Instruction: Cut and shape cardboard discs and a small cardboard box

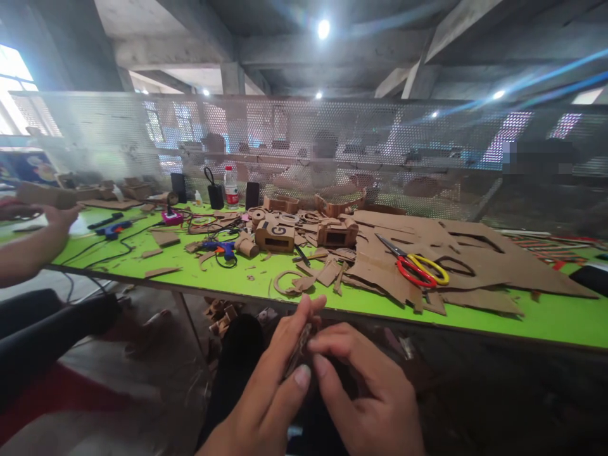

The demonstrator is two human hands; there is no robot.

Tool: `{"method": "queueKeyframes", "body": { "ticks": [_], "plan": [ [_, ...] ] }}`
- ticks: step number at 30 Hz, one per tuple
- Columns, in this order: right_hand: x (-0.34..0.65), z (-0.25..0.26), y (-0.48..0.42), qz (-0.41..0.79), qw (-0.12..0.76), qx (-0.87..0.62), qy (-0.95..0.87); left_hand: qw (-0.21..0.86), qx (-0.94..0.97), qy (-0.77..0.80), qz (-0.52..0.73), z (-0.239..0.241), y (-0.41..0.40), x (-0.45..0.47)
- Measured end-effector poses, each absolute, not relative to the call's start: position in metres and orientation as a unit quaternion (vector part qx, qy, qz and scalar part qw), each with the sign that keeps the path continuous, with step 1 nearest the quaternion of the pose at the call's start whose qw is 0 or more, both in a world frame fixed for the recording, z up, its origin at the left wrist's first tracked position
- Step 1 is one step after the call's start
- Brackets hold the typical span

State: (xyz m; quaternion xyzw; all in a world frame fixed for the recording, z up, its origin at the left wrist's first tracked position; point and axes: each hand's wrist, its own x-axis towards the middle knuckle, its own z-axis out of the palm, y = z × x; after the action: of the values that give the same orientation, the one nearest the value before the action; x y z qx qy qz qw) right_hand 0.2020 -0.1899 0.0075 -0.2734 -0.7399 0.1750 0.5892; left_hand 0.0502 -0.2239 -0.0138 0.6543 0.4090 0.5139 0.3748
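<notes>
My left hand (pixel 278 383) is closed around a thin strip of cardboard (pixel 298 352), held above my lap in front of the table edge. Its corrugated edge shows between thumb and fingers; the rest is hidden. Thumb and forefinger of my right hand (pixel 365 383) pinch at the same strip from the right side. Just beyond my fingertips, a cardboard ring (pixel 285 282) lies on the green table (pixel 247 282) among scraps. Further right, scissors (pixel 418 266) with one red and one yellow handle rest on large cut cardboard sheets (pixel 479 259).
Cardboard box shapes (pixel 275 237), a blue glue gun (pixel 222 248) and its cable lie mid-table. A water bottle (pixel 231 189) stands before the perforated metal screen (pixel 285 133). At left, another person's arm (pixel 35 244) reaches over the table, near a second glue gun (pixel 114 229).
</notes>
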Motion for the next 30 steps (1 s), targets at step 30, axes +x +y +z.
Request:
{"method": "queueKeyframes", "body": {
  "ticks": [30],
  "plan": [
    [0.192,0.01,-0.19,0.188,0.605,-0.304,-0.712,0.235,0.722,0.405,0.508,-0.01,-0.22,0.05]
  ]
}}
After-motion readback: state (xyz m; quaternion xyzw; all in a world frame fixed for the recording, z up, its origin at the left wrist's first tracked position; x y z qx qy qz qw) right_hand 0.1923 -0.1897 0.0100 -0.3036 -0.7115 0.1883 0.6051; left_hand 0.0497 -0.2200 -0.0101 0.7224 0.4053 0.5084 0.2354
